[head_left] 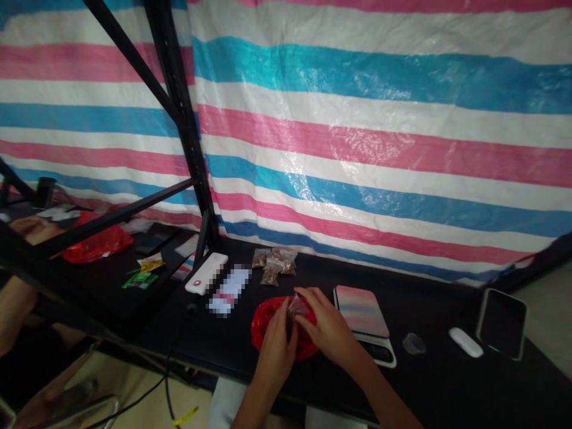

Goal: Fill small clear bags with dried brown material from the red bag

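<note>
Both my hands meet over a red plastic bag (259, 328) on the black table. Between the fingers of my left hand (277, 339) and my right hand (324, 322) is a small clear zip bag (298, 305); whatever lies inside it is hidden by the fingers. Behind them, several small zip bags of brown bits (273, 262) lie in a loose pile. Just right of my right hand sits a kitchen scale (363, 313) with nothing on its pinkish platform.
A white power bank (207, 274) and a blurred-out phone (230, 291) lie to the left. Rightward are a small clear cup (414, 344), a white oval case (466, 342) and a dark-screened phone (503, 323). Past the black metal frame (190, 137), another person's hand (33, 229) is near a red bag (98, 241).
</note>
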`<state>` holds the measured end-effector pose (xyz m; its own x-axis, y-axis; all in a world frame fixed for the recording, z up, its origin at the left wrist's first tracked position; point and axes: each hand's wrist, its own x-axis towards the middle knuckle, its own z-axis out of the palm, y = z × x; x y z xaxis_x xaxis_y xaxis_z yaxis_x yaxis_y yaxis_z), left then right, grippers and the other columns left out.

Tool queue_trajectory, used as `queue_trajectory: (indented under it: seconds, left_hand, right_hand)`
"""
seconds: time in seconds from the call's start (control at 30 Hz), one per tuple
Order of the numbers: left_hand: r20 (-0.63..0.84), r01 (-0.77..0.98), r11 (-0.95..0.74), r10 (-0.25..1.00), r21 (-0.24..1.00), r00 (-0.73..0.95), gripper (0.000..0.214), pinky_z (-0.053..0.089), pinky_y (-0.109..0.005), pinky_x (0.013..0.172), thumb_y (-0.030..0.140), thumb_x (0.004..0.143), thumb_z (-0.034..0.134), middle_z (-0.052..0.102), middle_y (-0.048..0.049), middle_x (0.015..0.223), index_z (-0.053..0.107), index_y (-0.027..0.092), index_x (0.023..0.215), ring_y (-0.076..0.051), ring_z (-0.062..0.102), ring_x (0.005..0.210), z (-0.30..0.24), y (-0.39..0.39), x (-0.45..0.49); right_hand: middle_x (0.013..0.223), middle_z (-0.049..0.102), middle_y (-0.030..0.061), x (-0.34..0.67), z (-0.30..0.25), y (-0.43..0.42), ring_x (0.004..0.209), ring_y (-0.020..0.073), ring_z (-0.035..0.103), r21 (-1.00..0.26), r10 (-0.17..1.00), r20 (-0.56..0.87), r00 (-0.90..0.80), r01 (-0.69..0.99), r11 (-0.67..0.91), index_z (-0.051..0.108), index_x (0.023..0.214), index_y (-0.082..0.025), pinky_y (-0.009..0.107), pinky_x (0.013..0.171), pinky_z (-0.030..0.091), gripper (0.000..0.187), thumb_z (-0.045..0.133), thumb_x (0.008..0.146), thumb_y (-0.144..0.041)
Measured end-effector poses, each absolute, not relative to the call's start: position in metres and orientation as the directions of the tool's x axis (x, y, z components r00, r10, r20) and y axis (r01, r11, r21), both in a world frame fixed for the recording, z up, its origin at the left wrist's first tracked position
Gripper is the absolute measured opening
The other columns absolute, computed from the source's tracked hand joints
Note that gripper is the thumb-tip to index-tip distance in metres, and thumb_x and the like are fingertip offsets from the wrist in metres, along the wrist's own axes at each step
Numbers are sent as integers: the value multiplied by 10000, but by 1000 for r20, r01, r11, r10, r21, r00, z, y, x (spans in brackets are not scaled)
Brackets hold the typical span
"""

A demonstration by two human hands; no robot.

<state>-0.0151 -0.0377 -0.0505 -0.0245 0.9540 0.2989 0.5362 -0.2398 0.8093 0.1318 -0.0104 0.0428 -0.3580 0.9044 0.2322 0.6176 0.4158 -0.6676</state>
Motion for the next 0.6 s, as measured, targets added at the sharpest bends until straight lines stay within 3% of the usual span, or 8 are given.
queue_trajectory:
  seconds: [0.1,0.37,0.6]
  left_hand:
    - [280,531,-234,960,815,-7,558,441,-499,1131,272,942,523,554,-164,1469,421,171,1481,-276,526,1369,-52,-37,-15]
    - [332,586,-244,942,772,-46,569,418,-557,1117,236,872,604,637,-114,1369,499,223,1432,-293,583,1288,-43,-35,-17]
    - [323,555,-242,945,796,-51,483,432,-545,1117,244,908,561,648,-115,1358,546,198,1389,-279,594,1276,-37,-32,-18]
  right_hand:
    - [1140,663,60,132,38,-9,1044,210,659,-686,908,236,-347,602,408,624,1235,-259,350,945,521,363,529,911,-127]
    - [1097,704,53,132,36,-6,987,219,679,-596,883,306,-356,651,469,658,1212,-274,357,911,539,343,499,938,-144]
    - [1112,717,47,135,45,-9,1018,214,680,-584,841,330,-428,607,538,673,1203,-271,352,936,538,347,474,956,-130]
